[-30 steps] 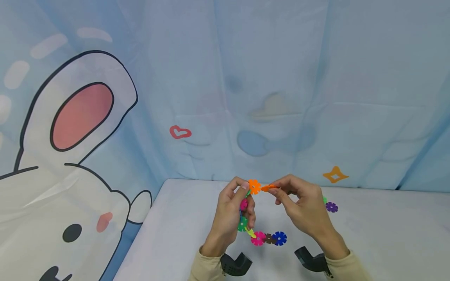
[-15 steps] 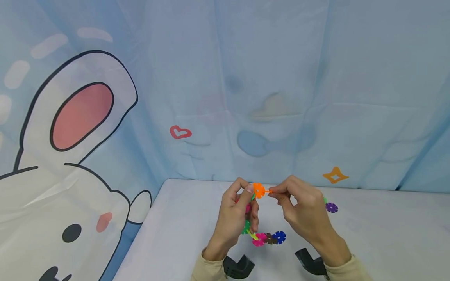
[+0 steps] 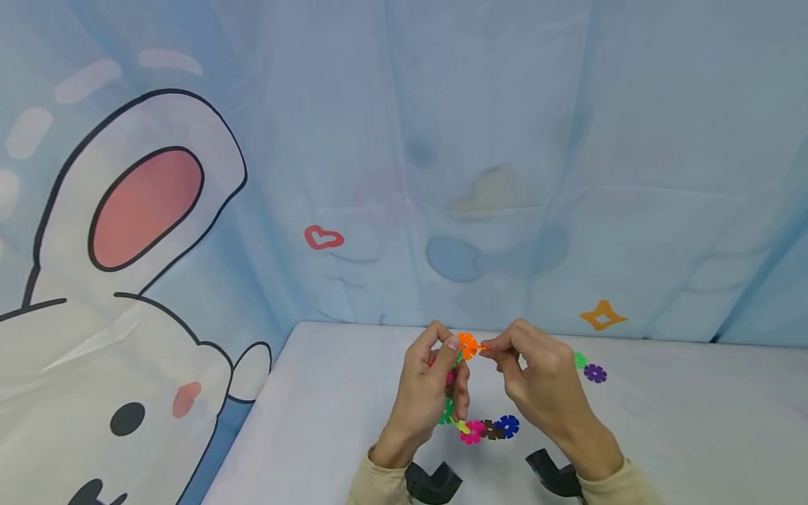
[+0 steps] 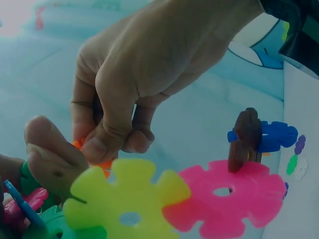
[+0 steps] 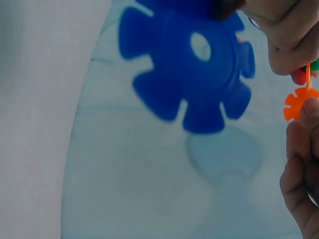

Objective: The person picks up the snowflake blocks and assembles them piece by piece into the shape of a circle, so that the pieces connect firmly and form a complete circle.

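My left hand (image 3: 421, 393) holds a chain of notched plastic flower discs, its thumb and fingers pinching near the top orange disc (image 3: 467, 346). Opposite it, my right hand (image 3: 546, 379) pinches a second orange disc (image 5: 294, 105), turned edge-on in the head view; the two orange discs meet. Below the left fingers hang a green disc (image 3: 447, 411), a yellow disc (image 4: 124, 201), a pink disc (image 4: 254, 194), a brown disc (image 4: 243, 142) and a blue disc (image 5: 194, 64). The left palm and fingers hide part of the chain. Whether the orange notches interlock cannot be made out.
Beyond the right hand, a light green disc (image 3: 580, 360) and a purple disc (image 3: 595, 373) lie on the white table (image 3: 694, 421). A blue printed curtain (image 3: 404, 140) hangs behind the table. Black mounts (image 3: 434, 484) sit at both wrists.
My left hand has moved slightly right and down, carrying the chain. The right hand's orange disc has turned edge-on, and the gap between the two orange discs has closed.
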Action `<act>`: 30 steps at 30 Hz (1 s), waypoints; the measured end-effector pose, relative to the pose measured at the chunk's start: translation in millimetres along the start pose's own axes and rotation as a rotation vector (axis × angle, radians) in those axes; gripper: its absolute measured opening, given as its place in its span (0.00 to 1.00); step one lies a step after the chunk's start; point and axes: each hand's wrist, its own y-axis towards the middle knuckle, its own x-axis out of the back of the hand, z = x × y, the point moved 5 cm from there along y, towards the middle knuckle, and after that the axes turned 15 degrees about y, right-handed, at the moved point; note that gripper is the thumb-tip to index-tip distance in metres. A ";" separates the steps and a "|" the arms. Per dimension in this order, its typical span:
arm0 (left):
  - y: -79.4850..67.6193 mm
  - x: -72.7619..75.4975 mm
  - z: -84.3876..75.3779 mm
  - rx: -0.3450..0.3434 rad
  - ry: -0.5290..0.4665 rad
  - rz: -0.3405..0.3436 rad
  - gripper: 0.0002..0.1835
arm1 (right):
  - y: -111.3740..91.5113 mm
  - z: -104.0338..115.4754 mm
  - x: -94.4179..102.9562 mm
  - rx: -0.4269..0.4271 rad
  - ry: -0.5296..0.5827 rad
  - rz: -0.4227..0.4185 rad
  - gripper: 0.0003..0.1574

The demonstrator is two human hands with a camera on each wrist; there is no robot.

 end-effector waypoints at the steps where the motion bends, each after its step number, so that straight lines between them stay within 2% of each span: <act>1: 0.2 0.4 0.7 0.006 0.004 -0.002 0.17 | -0.4 -0.9 -0.3 -0.003 0.004 -0.002 0.21; 3: 1.2 2.0 3.0 0.039 0.009 -0.017 0.16 | -1.3 -3.1 -0.5 0.001 0.019 0.001 0.18; 6: 3.8 8.0 9.9 0.126 0.037 -0.085 0.14 | -1.6 -9.3 0.0 -0.017 0.073 0.031 0.17; 9: 6.4 17.0 17.7 0.214 0.064 -0.177 0.13 | -2.2 -20.9 3.3 -0.090 0.103 0.085 0.23; 10: 7.2 20.3 20.1 0.233 0.072 -0.202 0.13 | -2.6 -26.4 5.7 -0.129 0.092 0.101 0.27; 12: 8.6 26.1 23.9 0.257 0.083 -0.230 0.14 | -5.5 -40.8 13.7 -0.213 0.034 0.121 0.29; 16: 10.3 34.9 29.8 0.257 0.109 -0.240 0.16 | -22.9 -83.3 36.3 -0.436 -0.116 0.188 0.26; 19: 10.8 36.7 33.7 0.238 0.105 -0.222 0.17 | -42.2 -118.1 47.9 -0.586 -0.195 0.285 0.29; 21: 10.9 35.9 36.3 0.228 0.099 -0.208 0.17 | -54.6 -137.5 49.8 -0.646 -0.247 0.363 0.32; 26: 11.0 32.1 40.5 0.208 0.086 -0.184 0.17 | -79.4 -165.3 40.2 -0.714 -0.321 0.515 0.33; 30: 11.3 31.0 39.5 0.179 0.059 -0.173 0.16 | -87.3 -168.1 33.5 -0.740 -0.340 0.518 0.26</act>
